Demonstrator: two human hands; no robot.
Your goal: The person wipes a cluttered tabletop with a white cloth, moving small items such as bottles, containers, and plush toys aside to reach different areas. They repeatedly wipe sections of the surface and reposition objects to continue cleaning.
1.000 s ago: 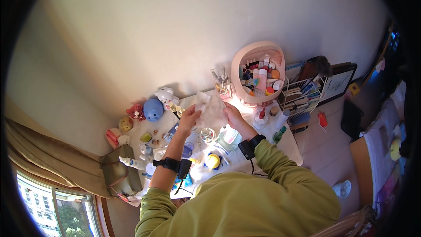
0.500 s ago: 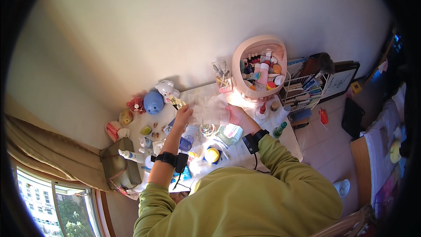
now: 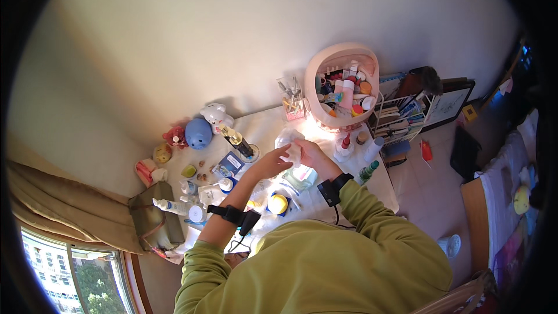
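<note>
Over the table, a thin white tissue (image 3: 286, 138) is bunched up in my right hand (image 3: 311, 154), whose fingers are closed round it. Just to its left, my left hand (image 3: 272, 163) reaches toward the tissue with its fingers apart. The left fingertips are at or close to the tissue's edge; whether they touch it I cannot make out. Beneath the hands lies a pale green translucent pack (image 3: 299, 179). A dark bottle group with gold tops (image 3: 237, 139) stands on a round base left of the hands.
A pink open-fronted case (image 3: 311, 90) full of cosmetics stands at the back, beside a clear pen holder (image 3: 292, 103). Bottles, including a green one (image 3: 368, 171), line the right side. A blue figurine (image 3: 198, 134) and a pump bottle (image 3: 170, 206) are at left.
The tissue was stretched flat between both hands and is now gathered up in the right one. My left hand has moved right and slightly down, toward the right hand, uncovering the gold-topped bottles.
</note>
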